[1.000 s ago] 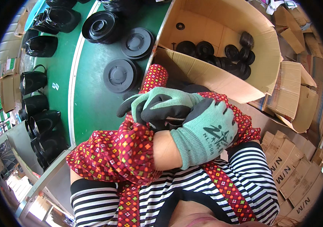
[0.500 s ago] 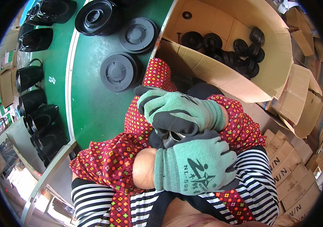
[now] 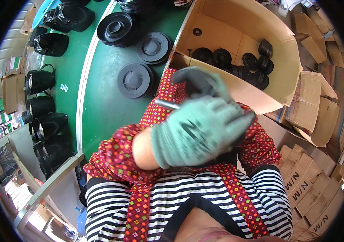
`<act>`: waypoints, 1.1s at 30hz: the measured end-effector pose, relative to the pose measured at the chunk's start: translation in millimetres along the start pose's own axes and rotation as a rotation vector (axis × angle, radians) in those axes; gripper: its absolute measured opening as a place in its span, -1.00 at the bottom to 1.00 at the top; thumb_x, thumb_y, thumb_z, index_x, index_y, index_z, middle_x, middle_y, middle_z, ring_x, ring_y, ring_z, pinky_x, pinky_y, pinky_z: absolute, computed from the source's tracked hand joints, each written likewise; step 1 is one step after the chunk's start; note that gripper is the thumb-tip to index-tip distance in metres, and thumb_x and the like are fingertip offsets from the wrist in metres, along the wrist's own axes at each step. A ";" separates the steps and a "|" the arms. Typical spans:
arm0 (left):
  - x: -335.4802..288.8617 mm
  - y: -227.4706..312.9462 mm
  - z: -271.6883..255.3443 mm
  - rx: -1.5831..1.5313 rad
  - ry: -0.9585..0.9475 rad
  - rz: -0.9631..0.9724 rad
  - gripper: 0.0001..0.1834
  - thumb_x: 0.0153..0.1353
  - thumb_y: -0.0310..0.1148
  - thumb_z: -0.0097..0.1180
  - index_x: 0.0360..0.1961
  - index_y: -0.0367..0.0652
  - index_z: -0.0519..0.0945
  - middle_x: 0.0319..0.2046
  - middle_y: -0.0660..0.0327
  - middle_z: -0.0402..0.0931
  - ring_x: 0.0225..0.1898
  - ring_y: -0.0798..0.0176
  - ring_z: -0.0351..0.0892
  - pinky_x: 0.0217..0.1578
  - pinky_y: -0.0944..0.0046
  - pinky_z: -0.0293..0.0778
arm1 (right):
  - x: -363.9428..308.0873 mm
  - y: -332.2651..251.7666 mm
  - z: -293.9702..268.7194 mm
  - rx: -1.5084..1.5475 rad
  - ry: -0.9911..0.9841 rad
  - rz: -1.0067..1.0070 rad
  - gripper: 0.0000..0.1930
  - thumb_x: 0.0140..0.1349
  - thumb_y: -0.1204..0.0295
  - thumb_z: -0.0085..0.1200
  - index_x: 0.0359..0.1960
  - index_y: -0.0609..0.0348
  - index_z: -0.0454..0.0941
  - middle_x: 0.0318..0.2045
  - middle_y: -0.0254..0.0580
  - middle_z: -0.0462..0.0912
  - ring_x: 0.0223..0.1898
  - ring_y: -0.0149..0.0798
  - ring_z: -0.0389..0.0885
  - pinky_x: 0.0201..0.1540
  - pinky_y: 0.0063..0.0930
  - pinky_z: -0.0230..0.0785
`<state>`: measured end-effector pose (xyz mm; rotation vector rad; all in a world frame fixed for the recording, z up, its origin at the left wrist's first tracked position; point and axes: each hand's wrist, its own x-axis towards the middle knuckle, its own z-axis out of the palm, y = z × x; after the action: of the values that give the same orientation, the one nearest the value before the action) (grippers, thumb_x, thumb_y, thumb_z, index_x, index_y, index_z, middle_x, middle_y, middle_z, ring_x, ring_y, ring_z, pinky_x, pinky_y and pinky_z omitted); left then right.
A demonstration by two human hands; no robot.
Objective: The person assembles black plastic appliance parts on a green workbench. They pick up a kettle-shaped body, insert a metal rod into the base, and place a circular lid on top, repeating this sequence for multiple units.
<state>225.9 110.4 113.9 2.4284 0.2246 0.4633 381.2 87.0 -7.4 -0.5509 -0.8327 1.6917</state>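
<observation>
Left hand, green glove: back toward me, blurred, above the person's lap. Right hand, green glove: farther out, dark palm side visible, blurred. Silver rod, one: projecting leftward beside the left glove; I cannot tell which grip has it. Green bench. Near its right edge: two low stacks of flat black discs, side by side; farther along, a ringed black round part. Along its left edge, I count several glossy black vessels. Toward that edge: two small white labels. Against the right edge: open carton, loose black wheels inside.
</observation>
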 end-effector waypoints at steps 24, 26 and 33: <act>-228.3 24.9 25.1 -0.217 0.357 -0.319 0.28 -0.14 -0.10 0.72 0.57 -0.10 0.19 0.60 -0.20 -0.04 0.60 -0.32 0.02 0.55 -0.18 0.08 | -25.6 -35.7 111.1 -0.127 0.541 -0.129 -0.46 0.57 -0.07 -0.03 0.15 0.17 0.63 0.05 -0.11 0.73 0.05 -0.20 0.69 0.20 -0.21 0.55; -234.5 27.6 27.0 -0.259 0.476 -0.293 -0.10 0.06 -0.20 0.60 0.41 -0.13 0.44 0.55 -0.18 0.12 0.55 -0.31 0.14 0.52 -0.15 0.13 | -2.1 -24.4 117.8 0.157 0.317 0.070 -0.38 0.54 -0.16 -0.04 0.32 0.07 0.58 0.15 -0.13 0.70 0.16 -0.14 0.67 0.28 -0.17 0.53; -261.7 -51.2 -55.4 -0.315 0.959 -0.662 -0.57 0.51 -0.24 0.14 0.22 -0.35 0.59 0.01 0.06 0.73 0.03 0.23 0.70 0.13 0.19 0.56 | 34.2 47.9 114.5 -0.688 0.292 -0.252 -0.51 0.68 0.15 -0.20 0.38 0.25 0.44 0.24 -0.16 0.56 0.22 -0.26 0.54 0.35 -0.30 0.36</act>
<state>-39.1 110.2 50.9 1.5233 1.1995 1.1895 258.5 85.2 31.6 -1.0787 -1.2074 1.0360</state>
